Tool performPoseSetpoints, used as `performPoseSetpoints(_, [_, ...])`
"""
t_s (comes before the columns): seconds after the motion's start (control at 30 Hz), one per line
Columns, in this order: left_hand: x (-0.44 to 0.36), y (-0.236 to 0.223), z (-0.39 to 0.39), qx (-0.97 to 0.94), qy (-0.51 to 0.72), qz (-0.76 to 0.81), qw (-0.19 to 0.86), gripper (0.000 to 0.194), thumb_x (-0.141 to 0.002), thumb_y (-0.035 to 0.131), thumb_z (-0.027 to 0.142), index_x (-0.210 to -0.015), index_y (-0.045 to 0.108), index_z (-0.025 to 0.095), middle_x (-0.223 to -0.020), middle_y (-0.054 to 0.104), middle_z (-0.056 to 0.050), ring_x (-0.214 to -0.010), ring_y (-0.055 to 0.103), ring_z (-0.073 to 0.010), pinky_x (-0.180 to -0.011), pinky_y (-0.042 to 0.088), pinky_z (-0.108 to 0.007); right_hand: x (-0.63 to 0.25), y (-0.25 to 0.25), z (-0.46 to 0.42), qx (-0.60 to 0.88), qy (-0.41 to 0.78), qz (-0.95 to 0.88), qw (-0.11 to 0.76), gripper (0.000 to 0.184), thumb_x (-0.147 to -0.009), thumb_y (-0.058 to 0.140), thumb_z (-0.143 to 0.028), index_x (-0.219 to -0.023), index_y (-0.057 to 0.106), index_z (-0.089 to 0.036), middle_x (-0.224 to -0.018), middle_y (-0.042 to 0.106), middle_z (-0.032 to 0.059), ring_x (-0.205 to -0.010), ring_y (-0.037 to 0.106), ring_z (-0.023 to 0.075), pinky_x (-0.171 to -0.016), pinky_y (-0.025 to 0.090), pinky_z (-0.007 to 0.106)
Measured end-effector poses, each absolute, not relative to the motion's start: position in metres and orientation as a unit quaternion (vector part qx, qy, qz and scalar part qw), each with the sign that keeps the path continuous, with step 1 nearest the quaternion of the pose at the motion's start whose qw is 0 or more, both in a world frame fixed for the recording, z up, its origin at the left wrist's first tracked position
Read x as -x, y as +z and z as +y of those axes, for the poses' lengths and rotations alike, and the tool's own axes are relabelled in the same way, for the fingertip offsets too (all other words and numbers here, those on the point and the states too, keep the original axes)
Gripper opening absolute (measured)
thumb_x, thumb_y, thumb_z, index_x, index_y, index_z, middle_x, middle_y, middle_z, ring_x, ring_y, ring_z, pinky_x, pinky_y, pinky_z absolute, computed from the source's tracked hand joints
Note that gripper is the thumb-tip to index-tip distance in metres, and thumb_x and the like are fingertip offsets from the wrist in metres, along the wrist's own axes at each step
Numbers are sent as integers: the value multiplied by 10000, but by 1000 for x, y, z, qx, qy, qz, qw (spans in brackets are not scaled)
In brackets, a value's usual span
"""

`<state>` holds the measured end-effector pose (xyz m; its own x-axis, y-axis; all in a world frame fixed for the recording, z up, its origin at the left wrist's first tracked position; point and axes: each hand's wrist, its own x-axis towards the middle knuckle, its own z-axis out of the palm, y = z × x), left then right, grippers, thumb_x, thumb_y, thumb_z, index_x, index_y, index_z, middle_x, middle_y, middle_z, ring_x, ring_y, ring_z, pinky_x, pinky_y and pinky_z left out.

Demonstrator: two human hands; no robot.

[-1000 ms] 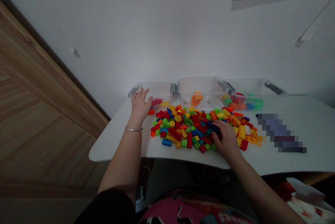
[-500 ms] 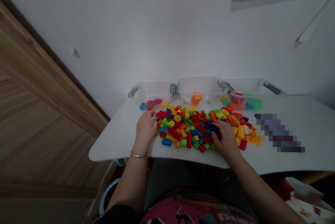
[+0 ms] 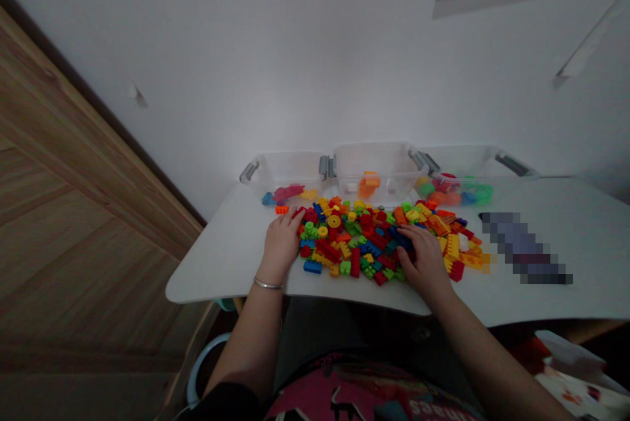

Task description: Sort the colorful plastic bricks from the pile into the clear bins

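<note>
A heap of interlocking plastic toy bricks (image 3: 361,237) in red, yellow, green, blue and orange covers the middle of the white table (image 3: 229,263). My left hand (image 3: 281,245) rests at the heap's left edge, its fingertips against a red brick (image 3: 298,212). Nothing shows in its grip. My right hand (image 3: 426,262) lies on the heap's near right part, fingers over dark blue bricks (image 3: 401,236). A small orange brick (image 3: 282,209) lies apart from the heap, beyond my left hand.
Along the table's far side stand several clear plastic bins with grey handles: left bin (image 3: 283,175), middle bin (image 3: 374,172), right bin (image 3: 475,175), all holding coloured pieces. A pixelated object (image 3: 524,247) lies right of the heap. A wooden panel (image 3: 73,211) stands at left.
My left hand has come away from the left bin, moving down and right to the heap's edge. My right hand has stayed on the bricks.
</note>
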<state>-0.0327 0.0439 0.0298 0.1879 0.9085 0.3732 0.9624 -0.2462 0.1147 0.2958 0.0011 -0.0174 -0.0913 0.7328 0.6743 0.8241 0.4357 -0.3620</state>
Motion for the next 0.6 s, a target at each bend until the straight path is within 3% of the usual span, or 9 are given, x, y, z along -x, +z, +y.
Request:
performPoseSetpoints(0.2, [33, 33, 45, 754, -192, -625, 64, 431, -862, 461, 118, -1258, 617, 187, -1208, 651, -137, -1102, 600, -275, -976, 475, -430, -295, -17, 1, 529, -50, -734, 424, 352, -889, 498, -314, -1215, 570, -201, -1226, 610, 126, -1183, 520, 297, -1033, 389, 543])
performPoseSetpoints(0.33, [35, 31, 48, 740, -202, -637, 72, 407, -874, 471, 151, -1255, 615, 152, -1263, 624, -150, -1110, 594, -288, -976, 474, -435, -295, -16, 1, 526, -54, -735, 425, 343, -892, 494, -317, -1201, 571, -190, -1224, 610, 131, -1175, 520, 294, -1031, 393, 535])
performPoseSetpoints(0.47, [35, 28, 56, 753, -196, -625, 58, 482, -863, 428, 74, -1319, 567, 143, -1355, 584, -125, -1178, 566, -274, -1037, 436, -424, -295, -16, 1, 525, -53, -736, 423, 341, -895, 490, -320, -1198, 567, -183, -1224, 608, 134, -1177, 517, 291, -1030, 396, 529])
performPoseSetpoints(0.6, [35, 26, 62, 766, -194, -612, 38, 475, -859, 425, 57, -1300, 582, 140, -1295, 628, -126, -1172, 574, -258, -1045, 430, -404, -295, -17, 1, 525, -56, -737, 423, 342, -897, 490, -325, -1199, 564, -182, -1222, 610, 130, -1180, 513, 290, -1032, 393, 530])
